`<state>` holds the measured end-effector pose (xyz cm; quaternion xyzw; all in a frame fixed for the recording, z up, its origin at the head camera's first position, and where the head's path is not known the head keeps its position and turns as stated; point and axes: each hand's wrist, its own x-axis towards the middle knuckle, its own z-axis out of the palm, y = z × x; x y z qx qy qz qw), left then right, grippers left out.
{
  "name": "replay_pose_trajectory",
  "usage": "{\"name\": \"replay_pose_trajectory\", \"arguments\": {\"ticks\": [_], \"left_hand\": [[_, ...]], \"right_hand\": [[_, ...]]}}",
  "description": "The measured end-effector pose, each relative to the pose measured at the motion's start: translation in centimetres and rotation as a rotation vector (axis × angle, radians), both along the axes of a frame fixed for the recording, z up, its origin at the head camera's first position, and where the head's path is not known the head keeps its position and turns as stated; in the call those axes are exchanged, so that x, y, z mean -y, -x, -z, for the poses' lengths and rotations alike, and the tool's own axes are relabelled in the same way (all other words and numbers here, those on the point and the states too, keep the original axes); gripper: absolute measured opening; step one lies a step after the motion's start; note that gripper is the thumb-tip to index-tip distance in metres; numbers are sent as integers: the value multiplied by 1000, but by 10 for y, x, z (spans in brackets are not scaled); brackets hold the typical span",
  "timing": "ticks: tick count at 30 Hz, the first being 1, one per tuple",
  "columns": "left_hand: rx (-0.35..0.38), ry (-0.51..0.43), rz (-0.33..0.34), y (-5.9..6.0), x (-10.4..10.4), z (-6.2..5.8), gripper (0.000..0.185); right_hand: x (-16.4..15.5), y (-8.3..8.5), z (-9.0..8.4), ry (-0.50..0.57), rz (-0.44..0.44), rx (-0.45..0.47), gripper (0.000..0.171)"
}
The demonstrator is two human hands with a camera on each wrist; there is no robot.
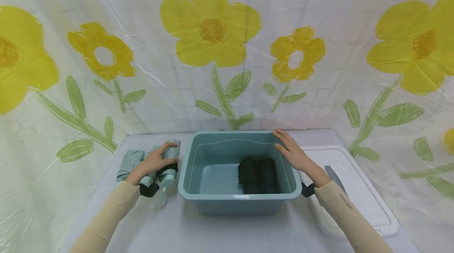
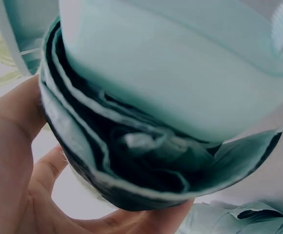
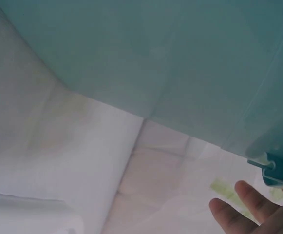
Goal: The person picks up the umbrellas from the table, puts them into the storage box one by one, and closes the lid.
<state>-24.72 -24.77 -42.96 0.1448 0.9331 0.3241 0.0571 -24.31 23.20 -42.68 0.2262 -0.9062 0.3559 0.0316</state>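
Black umbrella [image 1: 257, 175] inside teal tub [image 1: 198, 158]

White lid [image 1: 358, 190] on the table [image 1: 213, 233], flower-printed backdrop [image 1: 213, 28], second folded umbrella [image 1: 128, 162] at left

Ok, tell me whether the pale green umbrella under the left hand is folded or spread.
Folded. The pale green umbrella lies as a compact roll on the table, its canopy wrapped in layers, gripped by the left hand.
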Motion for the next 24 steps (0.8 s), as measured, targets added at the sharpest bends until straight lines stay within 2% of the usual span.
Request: {"name": "replay_pose_trajectory", "arguments": {"ticks": [6,16,24], "left_hand": [[15,-36,17,-2,3,-6,56],[30,-35,-20,-10,-3,-28,57],[55,-58,-4,-16,-8,-42,60]], "right_hand": [[1,-1,-1,8,-6,5,50],[0,0,-1,14,-8,5,50],[-1,0,1,13,-12,-11,50]]}}
